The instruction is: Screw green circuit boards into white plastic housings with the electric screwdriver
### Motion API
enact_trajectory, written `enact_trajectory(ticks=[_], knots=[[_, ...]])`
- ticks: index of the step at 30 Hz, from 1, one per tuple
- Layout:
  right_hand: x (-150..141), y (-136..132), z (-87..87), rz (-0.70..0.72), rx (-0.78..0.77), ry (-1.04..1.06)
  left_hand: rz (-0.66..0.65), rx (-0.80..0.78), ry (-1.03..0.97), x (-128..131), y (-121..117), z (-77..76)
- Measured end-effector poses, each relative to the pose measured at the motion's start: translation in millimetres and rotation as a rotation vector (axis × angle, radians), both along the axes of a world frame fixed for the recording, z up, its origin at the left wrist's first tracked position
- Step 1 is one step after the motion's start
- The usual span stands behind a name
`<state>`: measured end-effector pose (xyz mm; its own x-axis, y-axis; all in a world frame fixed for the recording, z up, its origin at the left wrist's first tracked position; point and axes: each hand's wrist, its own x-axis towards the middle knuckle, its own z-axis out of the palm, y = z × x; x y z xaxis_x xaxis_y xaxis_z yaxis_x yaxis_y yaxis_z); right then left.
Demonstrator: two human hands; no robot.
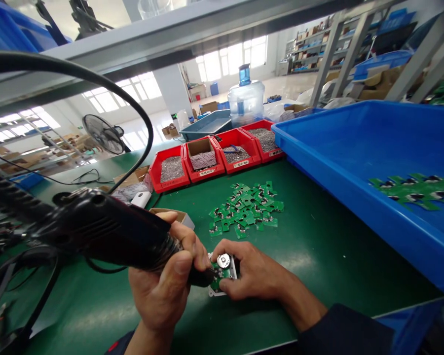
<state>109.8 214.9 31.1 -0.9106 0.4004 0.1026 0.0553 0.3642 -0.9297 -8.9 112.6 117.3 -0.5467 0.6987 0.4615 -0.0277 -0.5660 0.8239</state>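
My left hand [163,291] is wrapped around a black electric screwdriver [122,229], which slants down to the right. The tool's tip end meets a small white housing [217,294] on the green bench. Inside the housing lie a green circuit board [215,284] and a round silver disc-shaped part [224,261]. From the right, my right hand [255,271] grips the housing, its forefinger at the far side and thumb at the near side. The screwdriver's nose hides the exact spot it touches. A pile of small green circuit boards [246,204] lies just beyond.
Red bins [170,187] of small metal parts line the back. A large blue tray [318,177] holding circuit boards [418,190] takes up the right. A black cable [148,123] arches over the left, and pliers [0,315] lie near the left edge.
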Motion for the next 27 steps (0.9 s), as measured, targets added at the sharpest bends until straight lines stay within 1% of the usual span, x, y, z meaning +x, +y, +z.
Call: enact_trajectory(ticks=[6, 9, 12, 18, 20, 22, 25, 27], knots=[[0.5, 0.1, 1.1, 0.01, -0.008, 0.004, -0.025, -0.021, 0.027, 1.1, -2.3, -3.8], [0.5, 0.1, 1.7, 0.02, -0.008, 0.015, -0.044, -0.021, 0.102, 2.5, -3.7, -7.2], [-0.4, 0.1, 1.5, 0.021, 0.002, 0.033, -0.023, -0.015, 0.18, 2.5, -3.8, -10.8], [-1.0, 0.2, -0.7, 0.024, -0.001, 0.032, -0.032, -0.017, 0.195, 0.0, -2.9, -17.1], [-0.6, 0.4, -1.0, 0.021, -0.004, 0.029, -0.054, -0.021, 0.178, 0.1, -1.7, -15.7], [-0.2, 0.5, -0.6, 0.019, -0.012, 0.024, -0.061, -0.02, 0.113, 1.0, 0.0, -11.6], [0.4, 0.4, 0.9, 0.023, -0.02, 0.018, -0.021, 0.0, 0.019, 4.1, 2.3, -3.3], [0.7, 0.3, 1.9, 0.023, -0.02, 0.015, 0.011, 0.022, 0.014, 6.8, 3.4, 0.3]])
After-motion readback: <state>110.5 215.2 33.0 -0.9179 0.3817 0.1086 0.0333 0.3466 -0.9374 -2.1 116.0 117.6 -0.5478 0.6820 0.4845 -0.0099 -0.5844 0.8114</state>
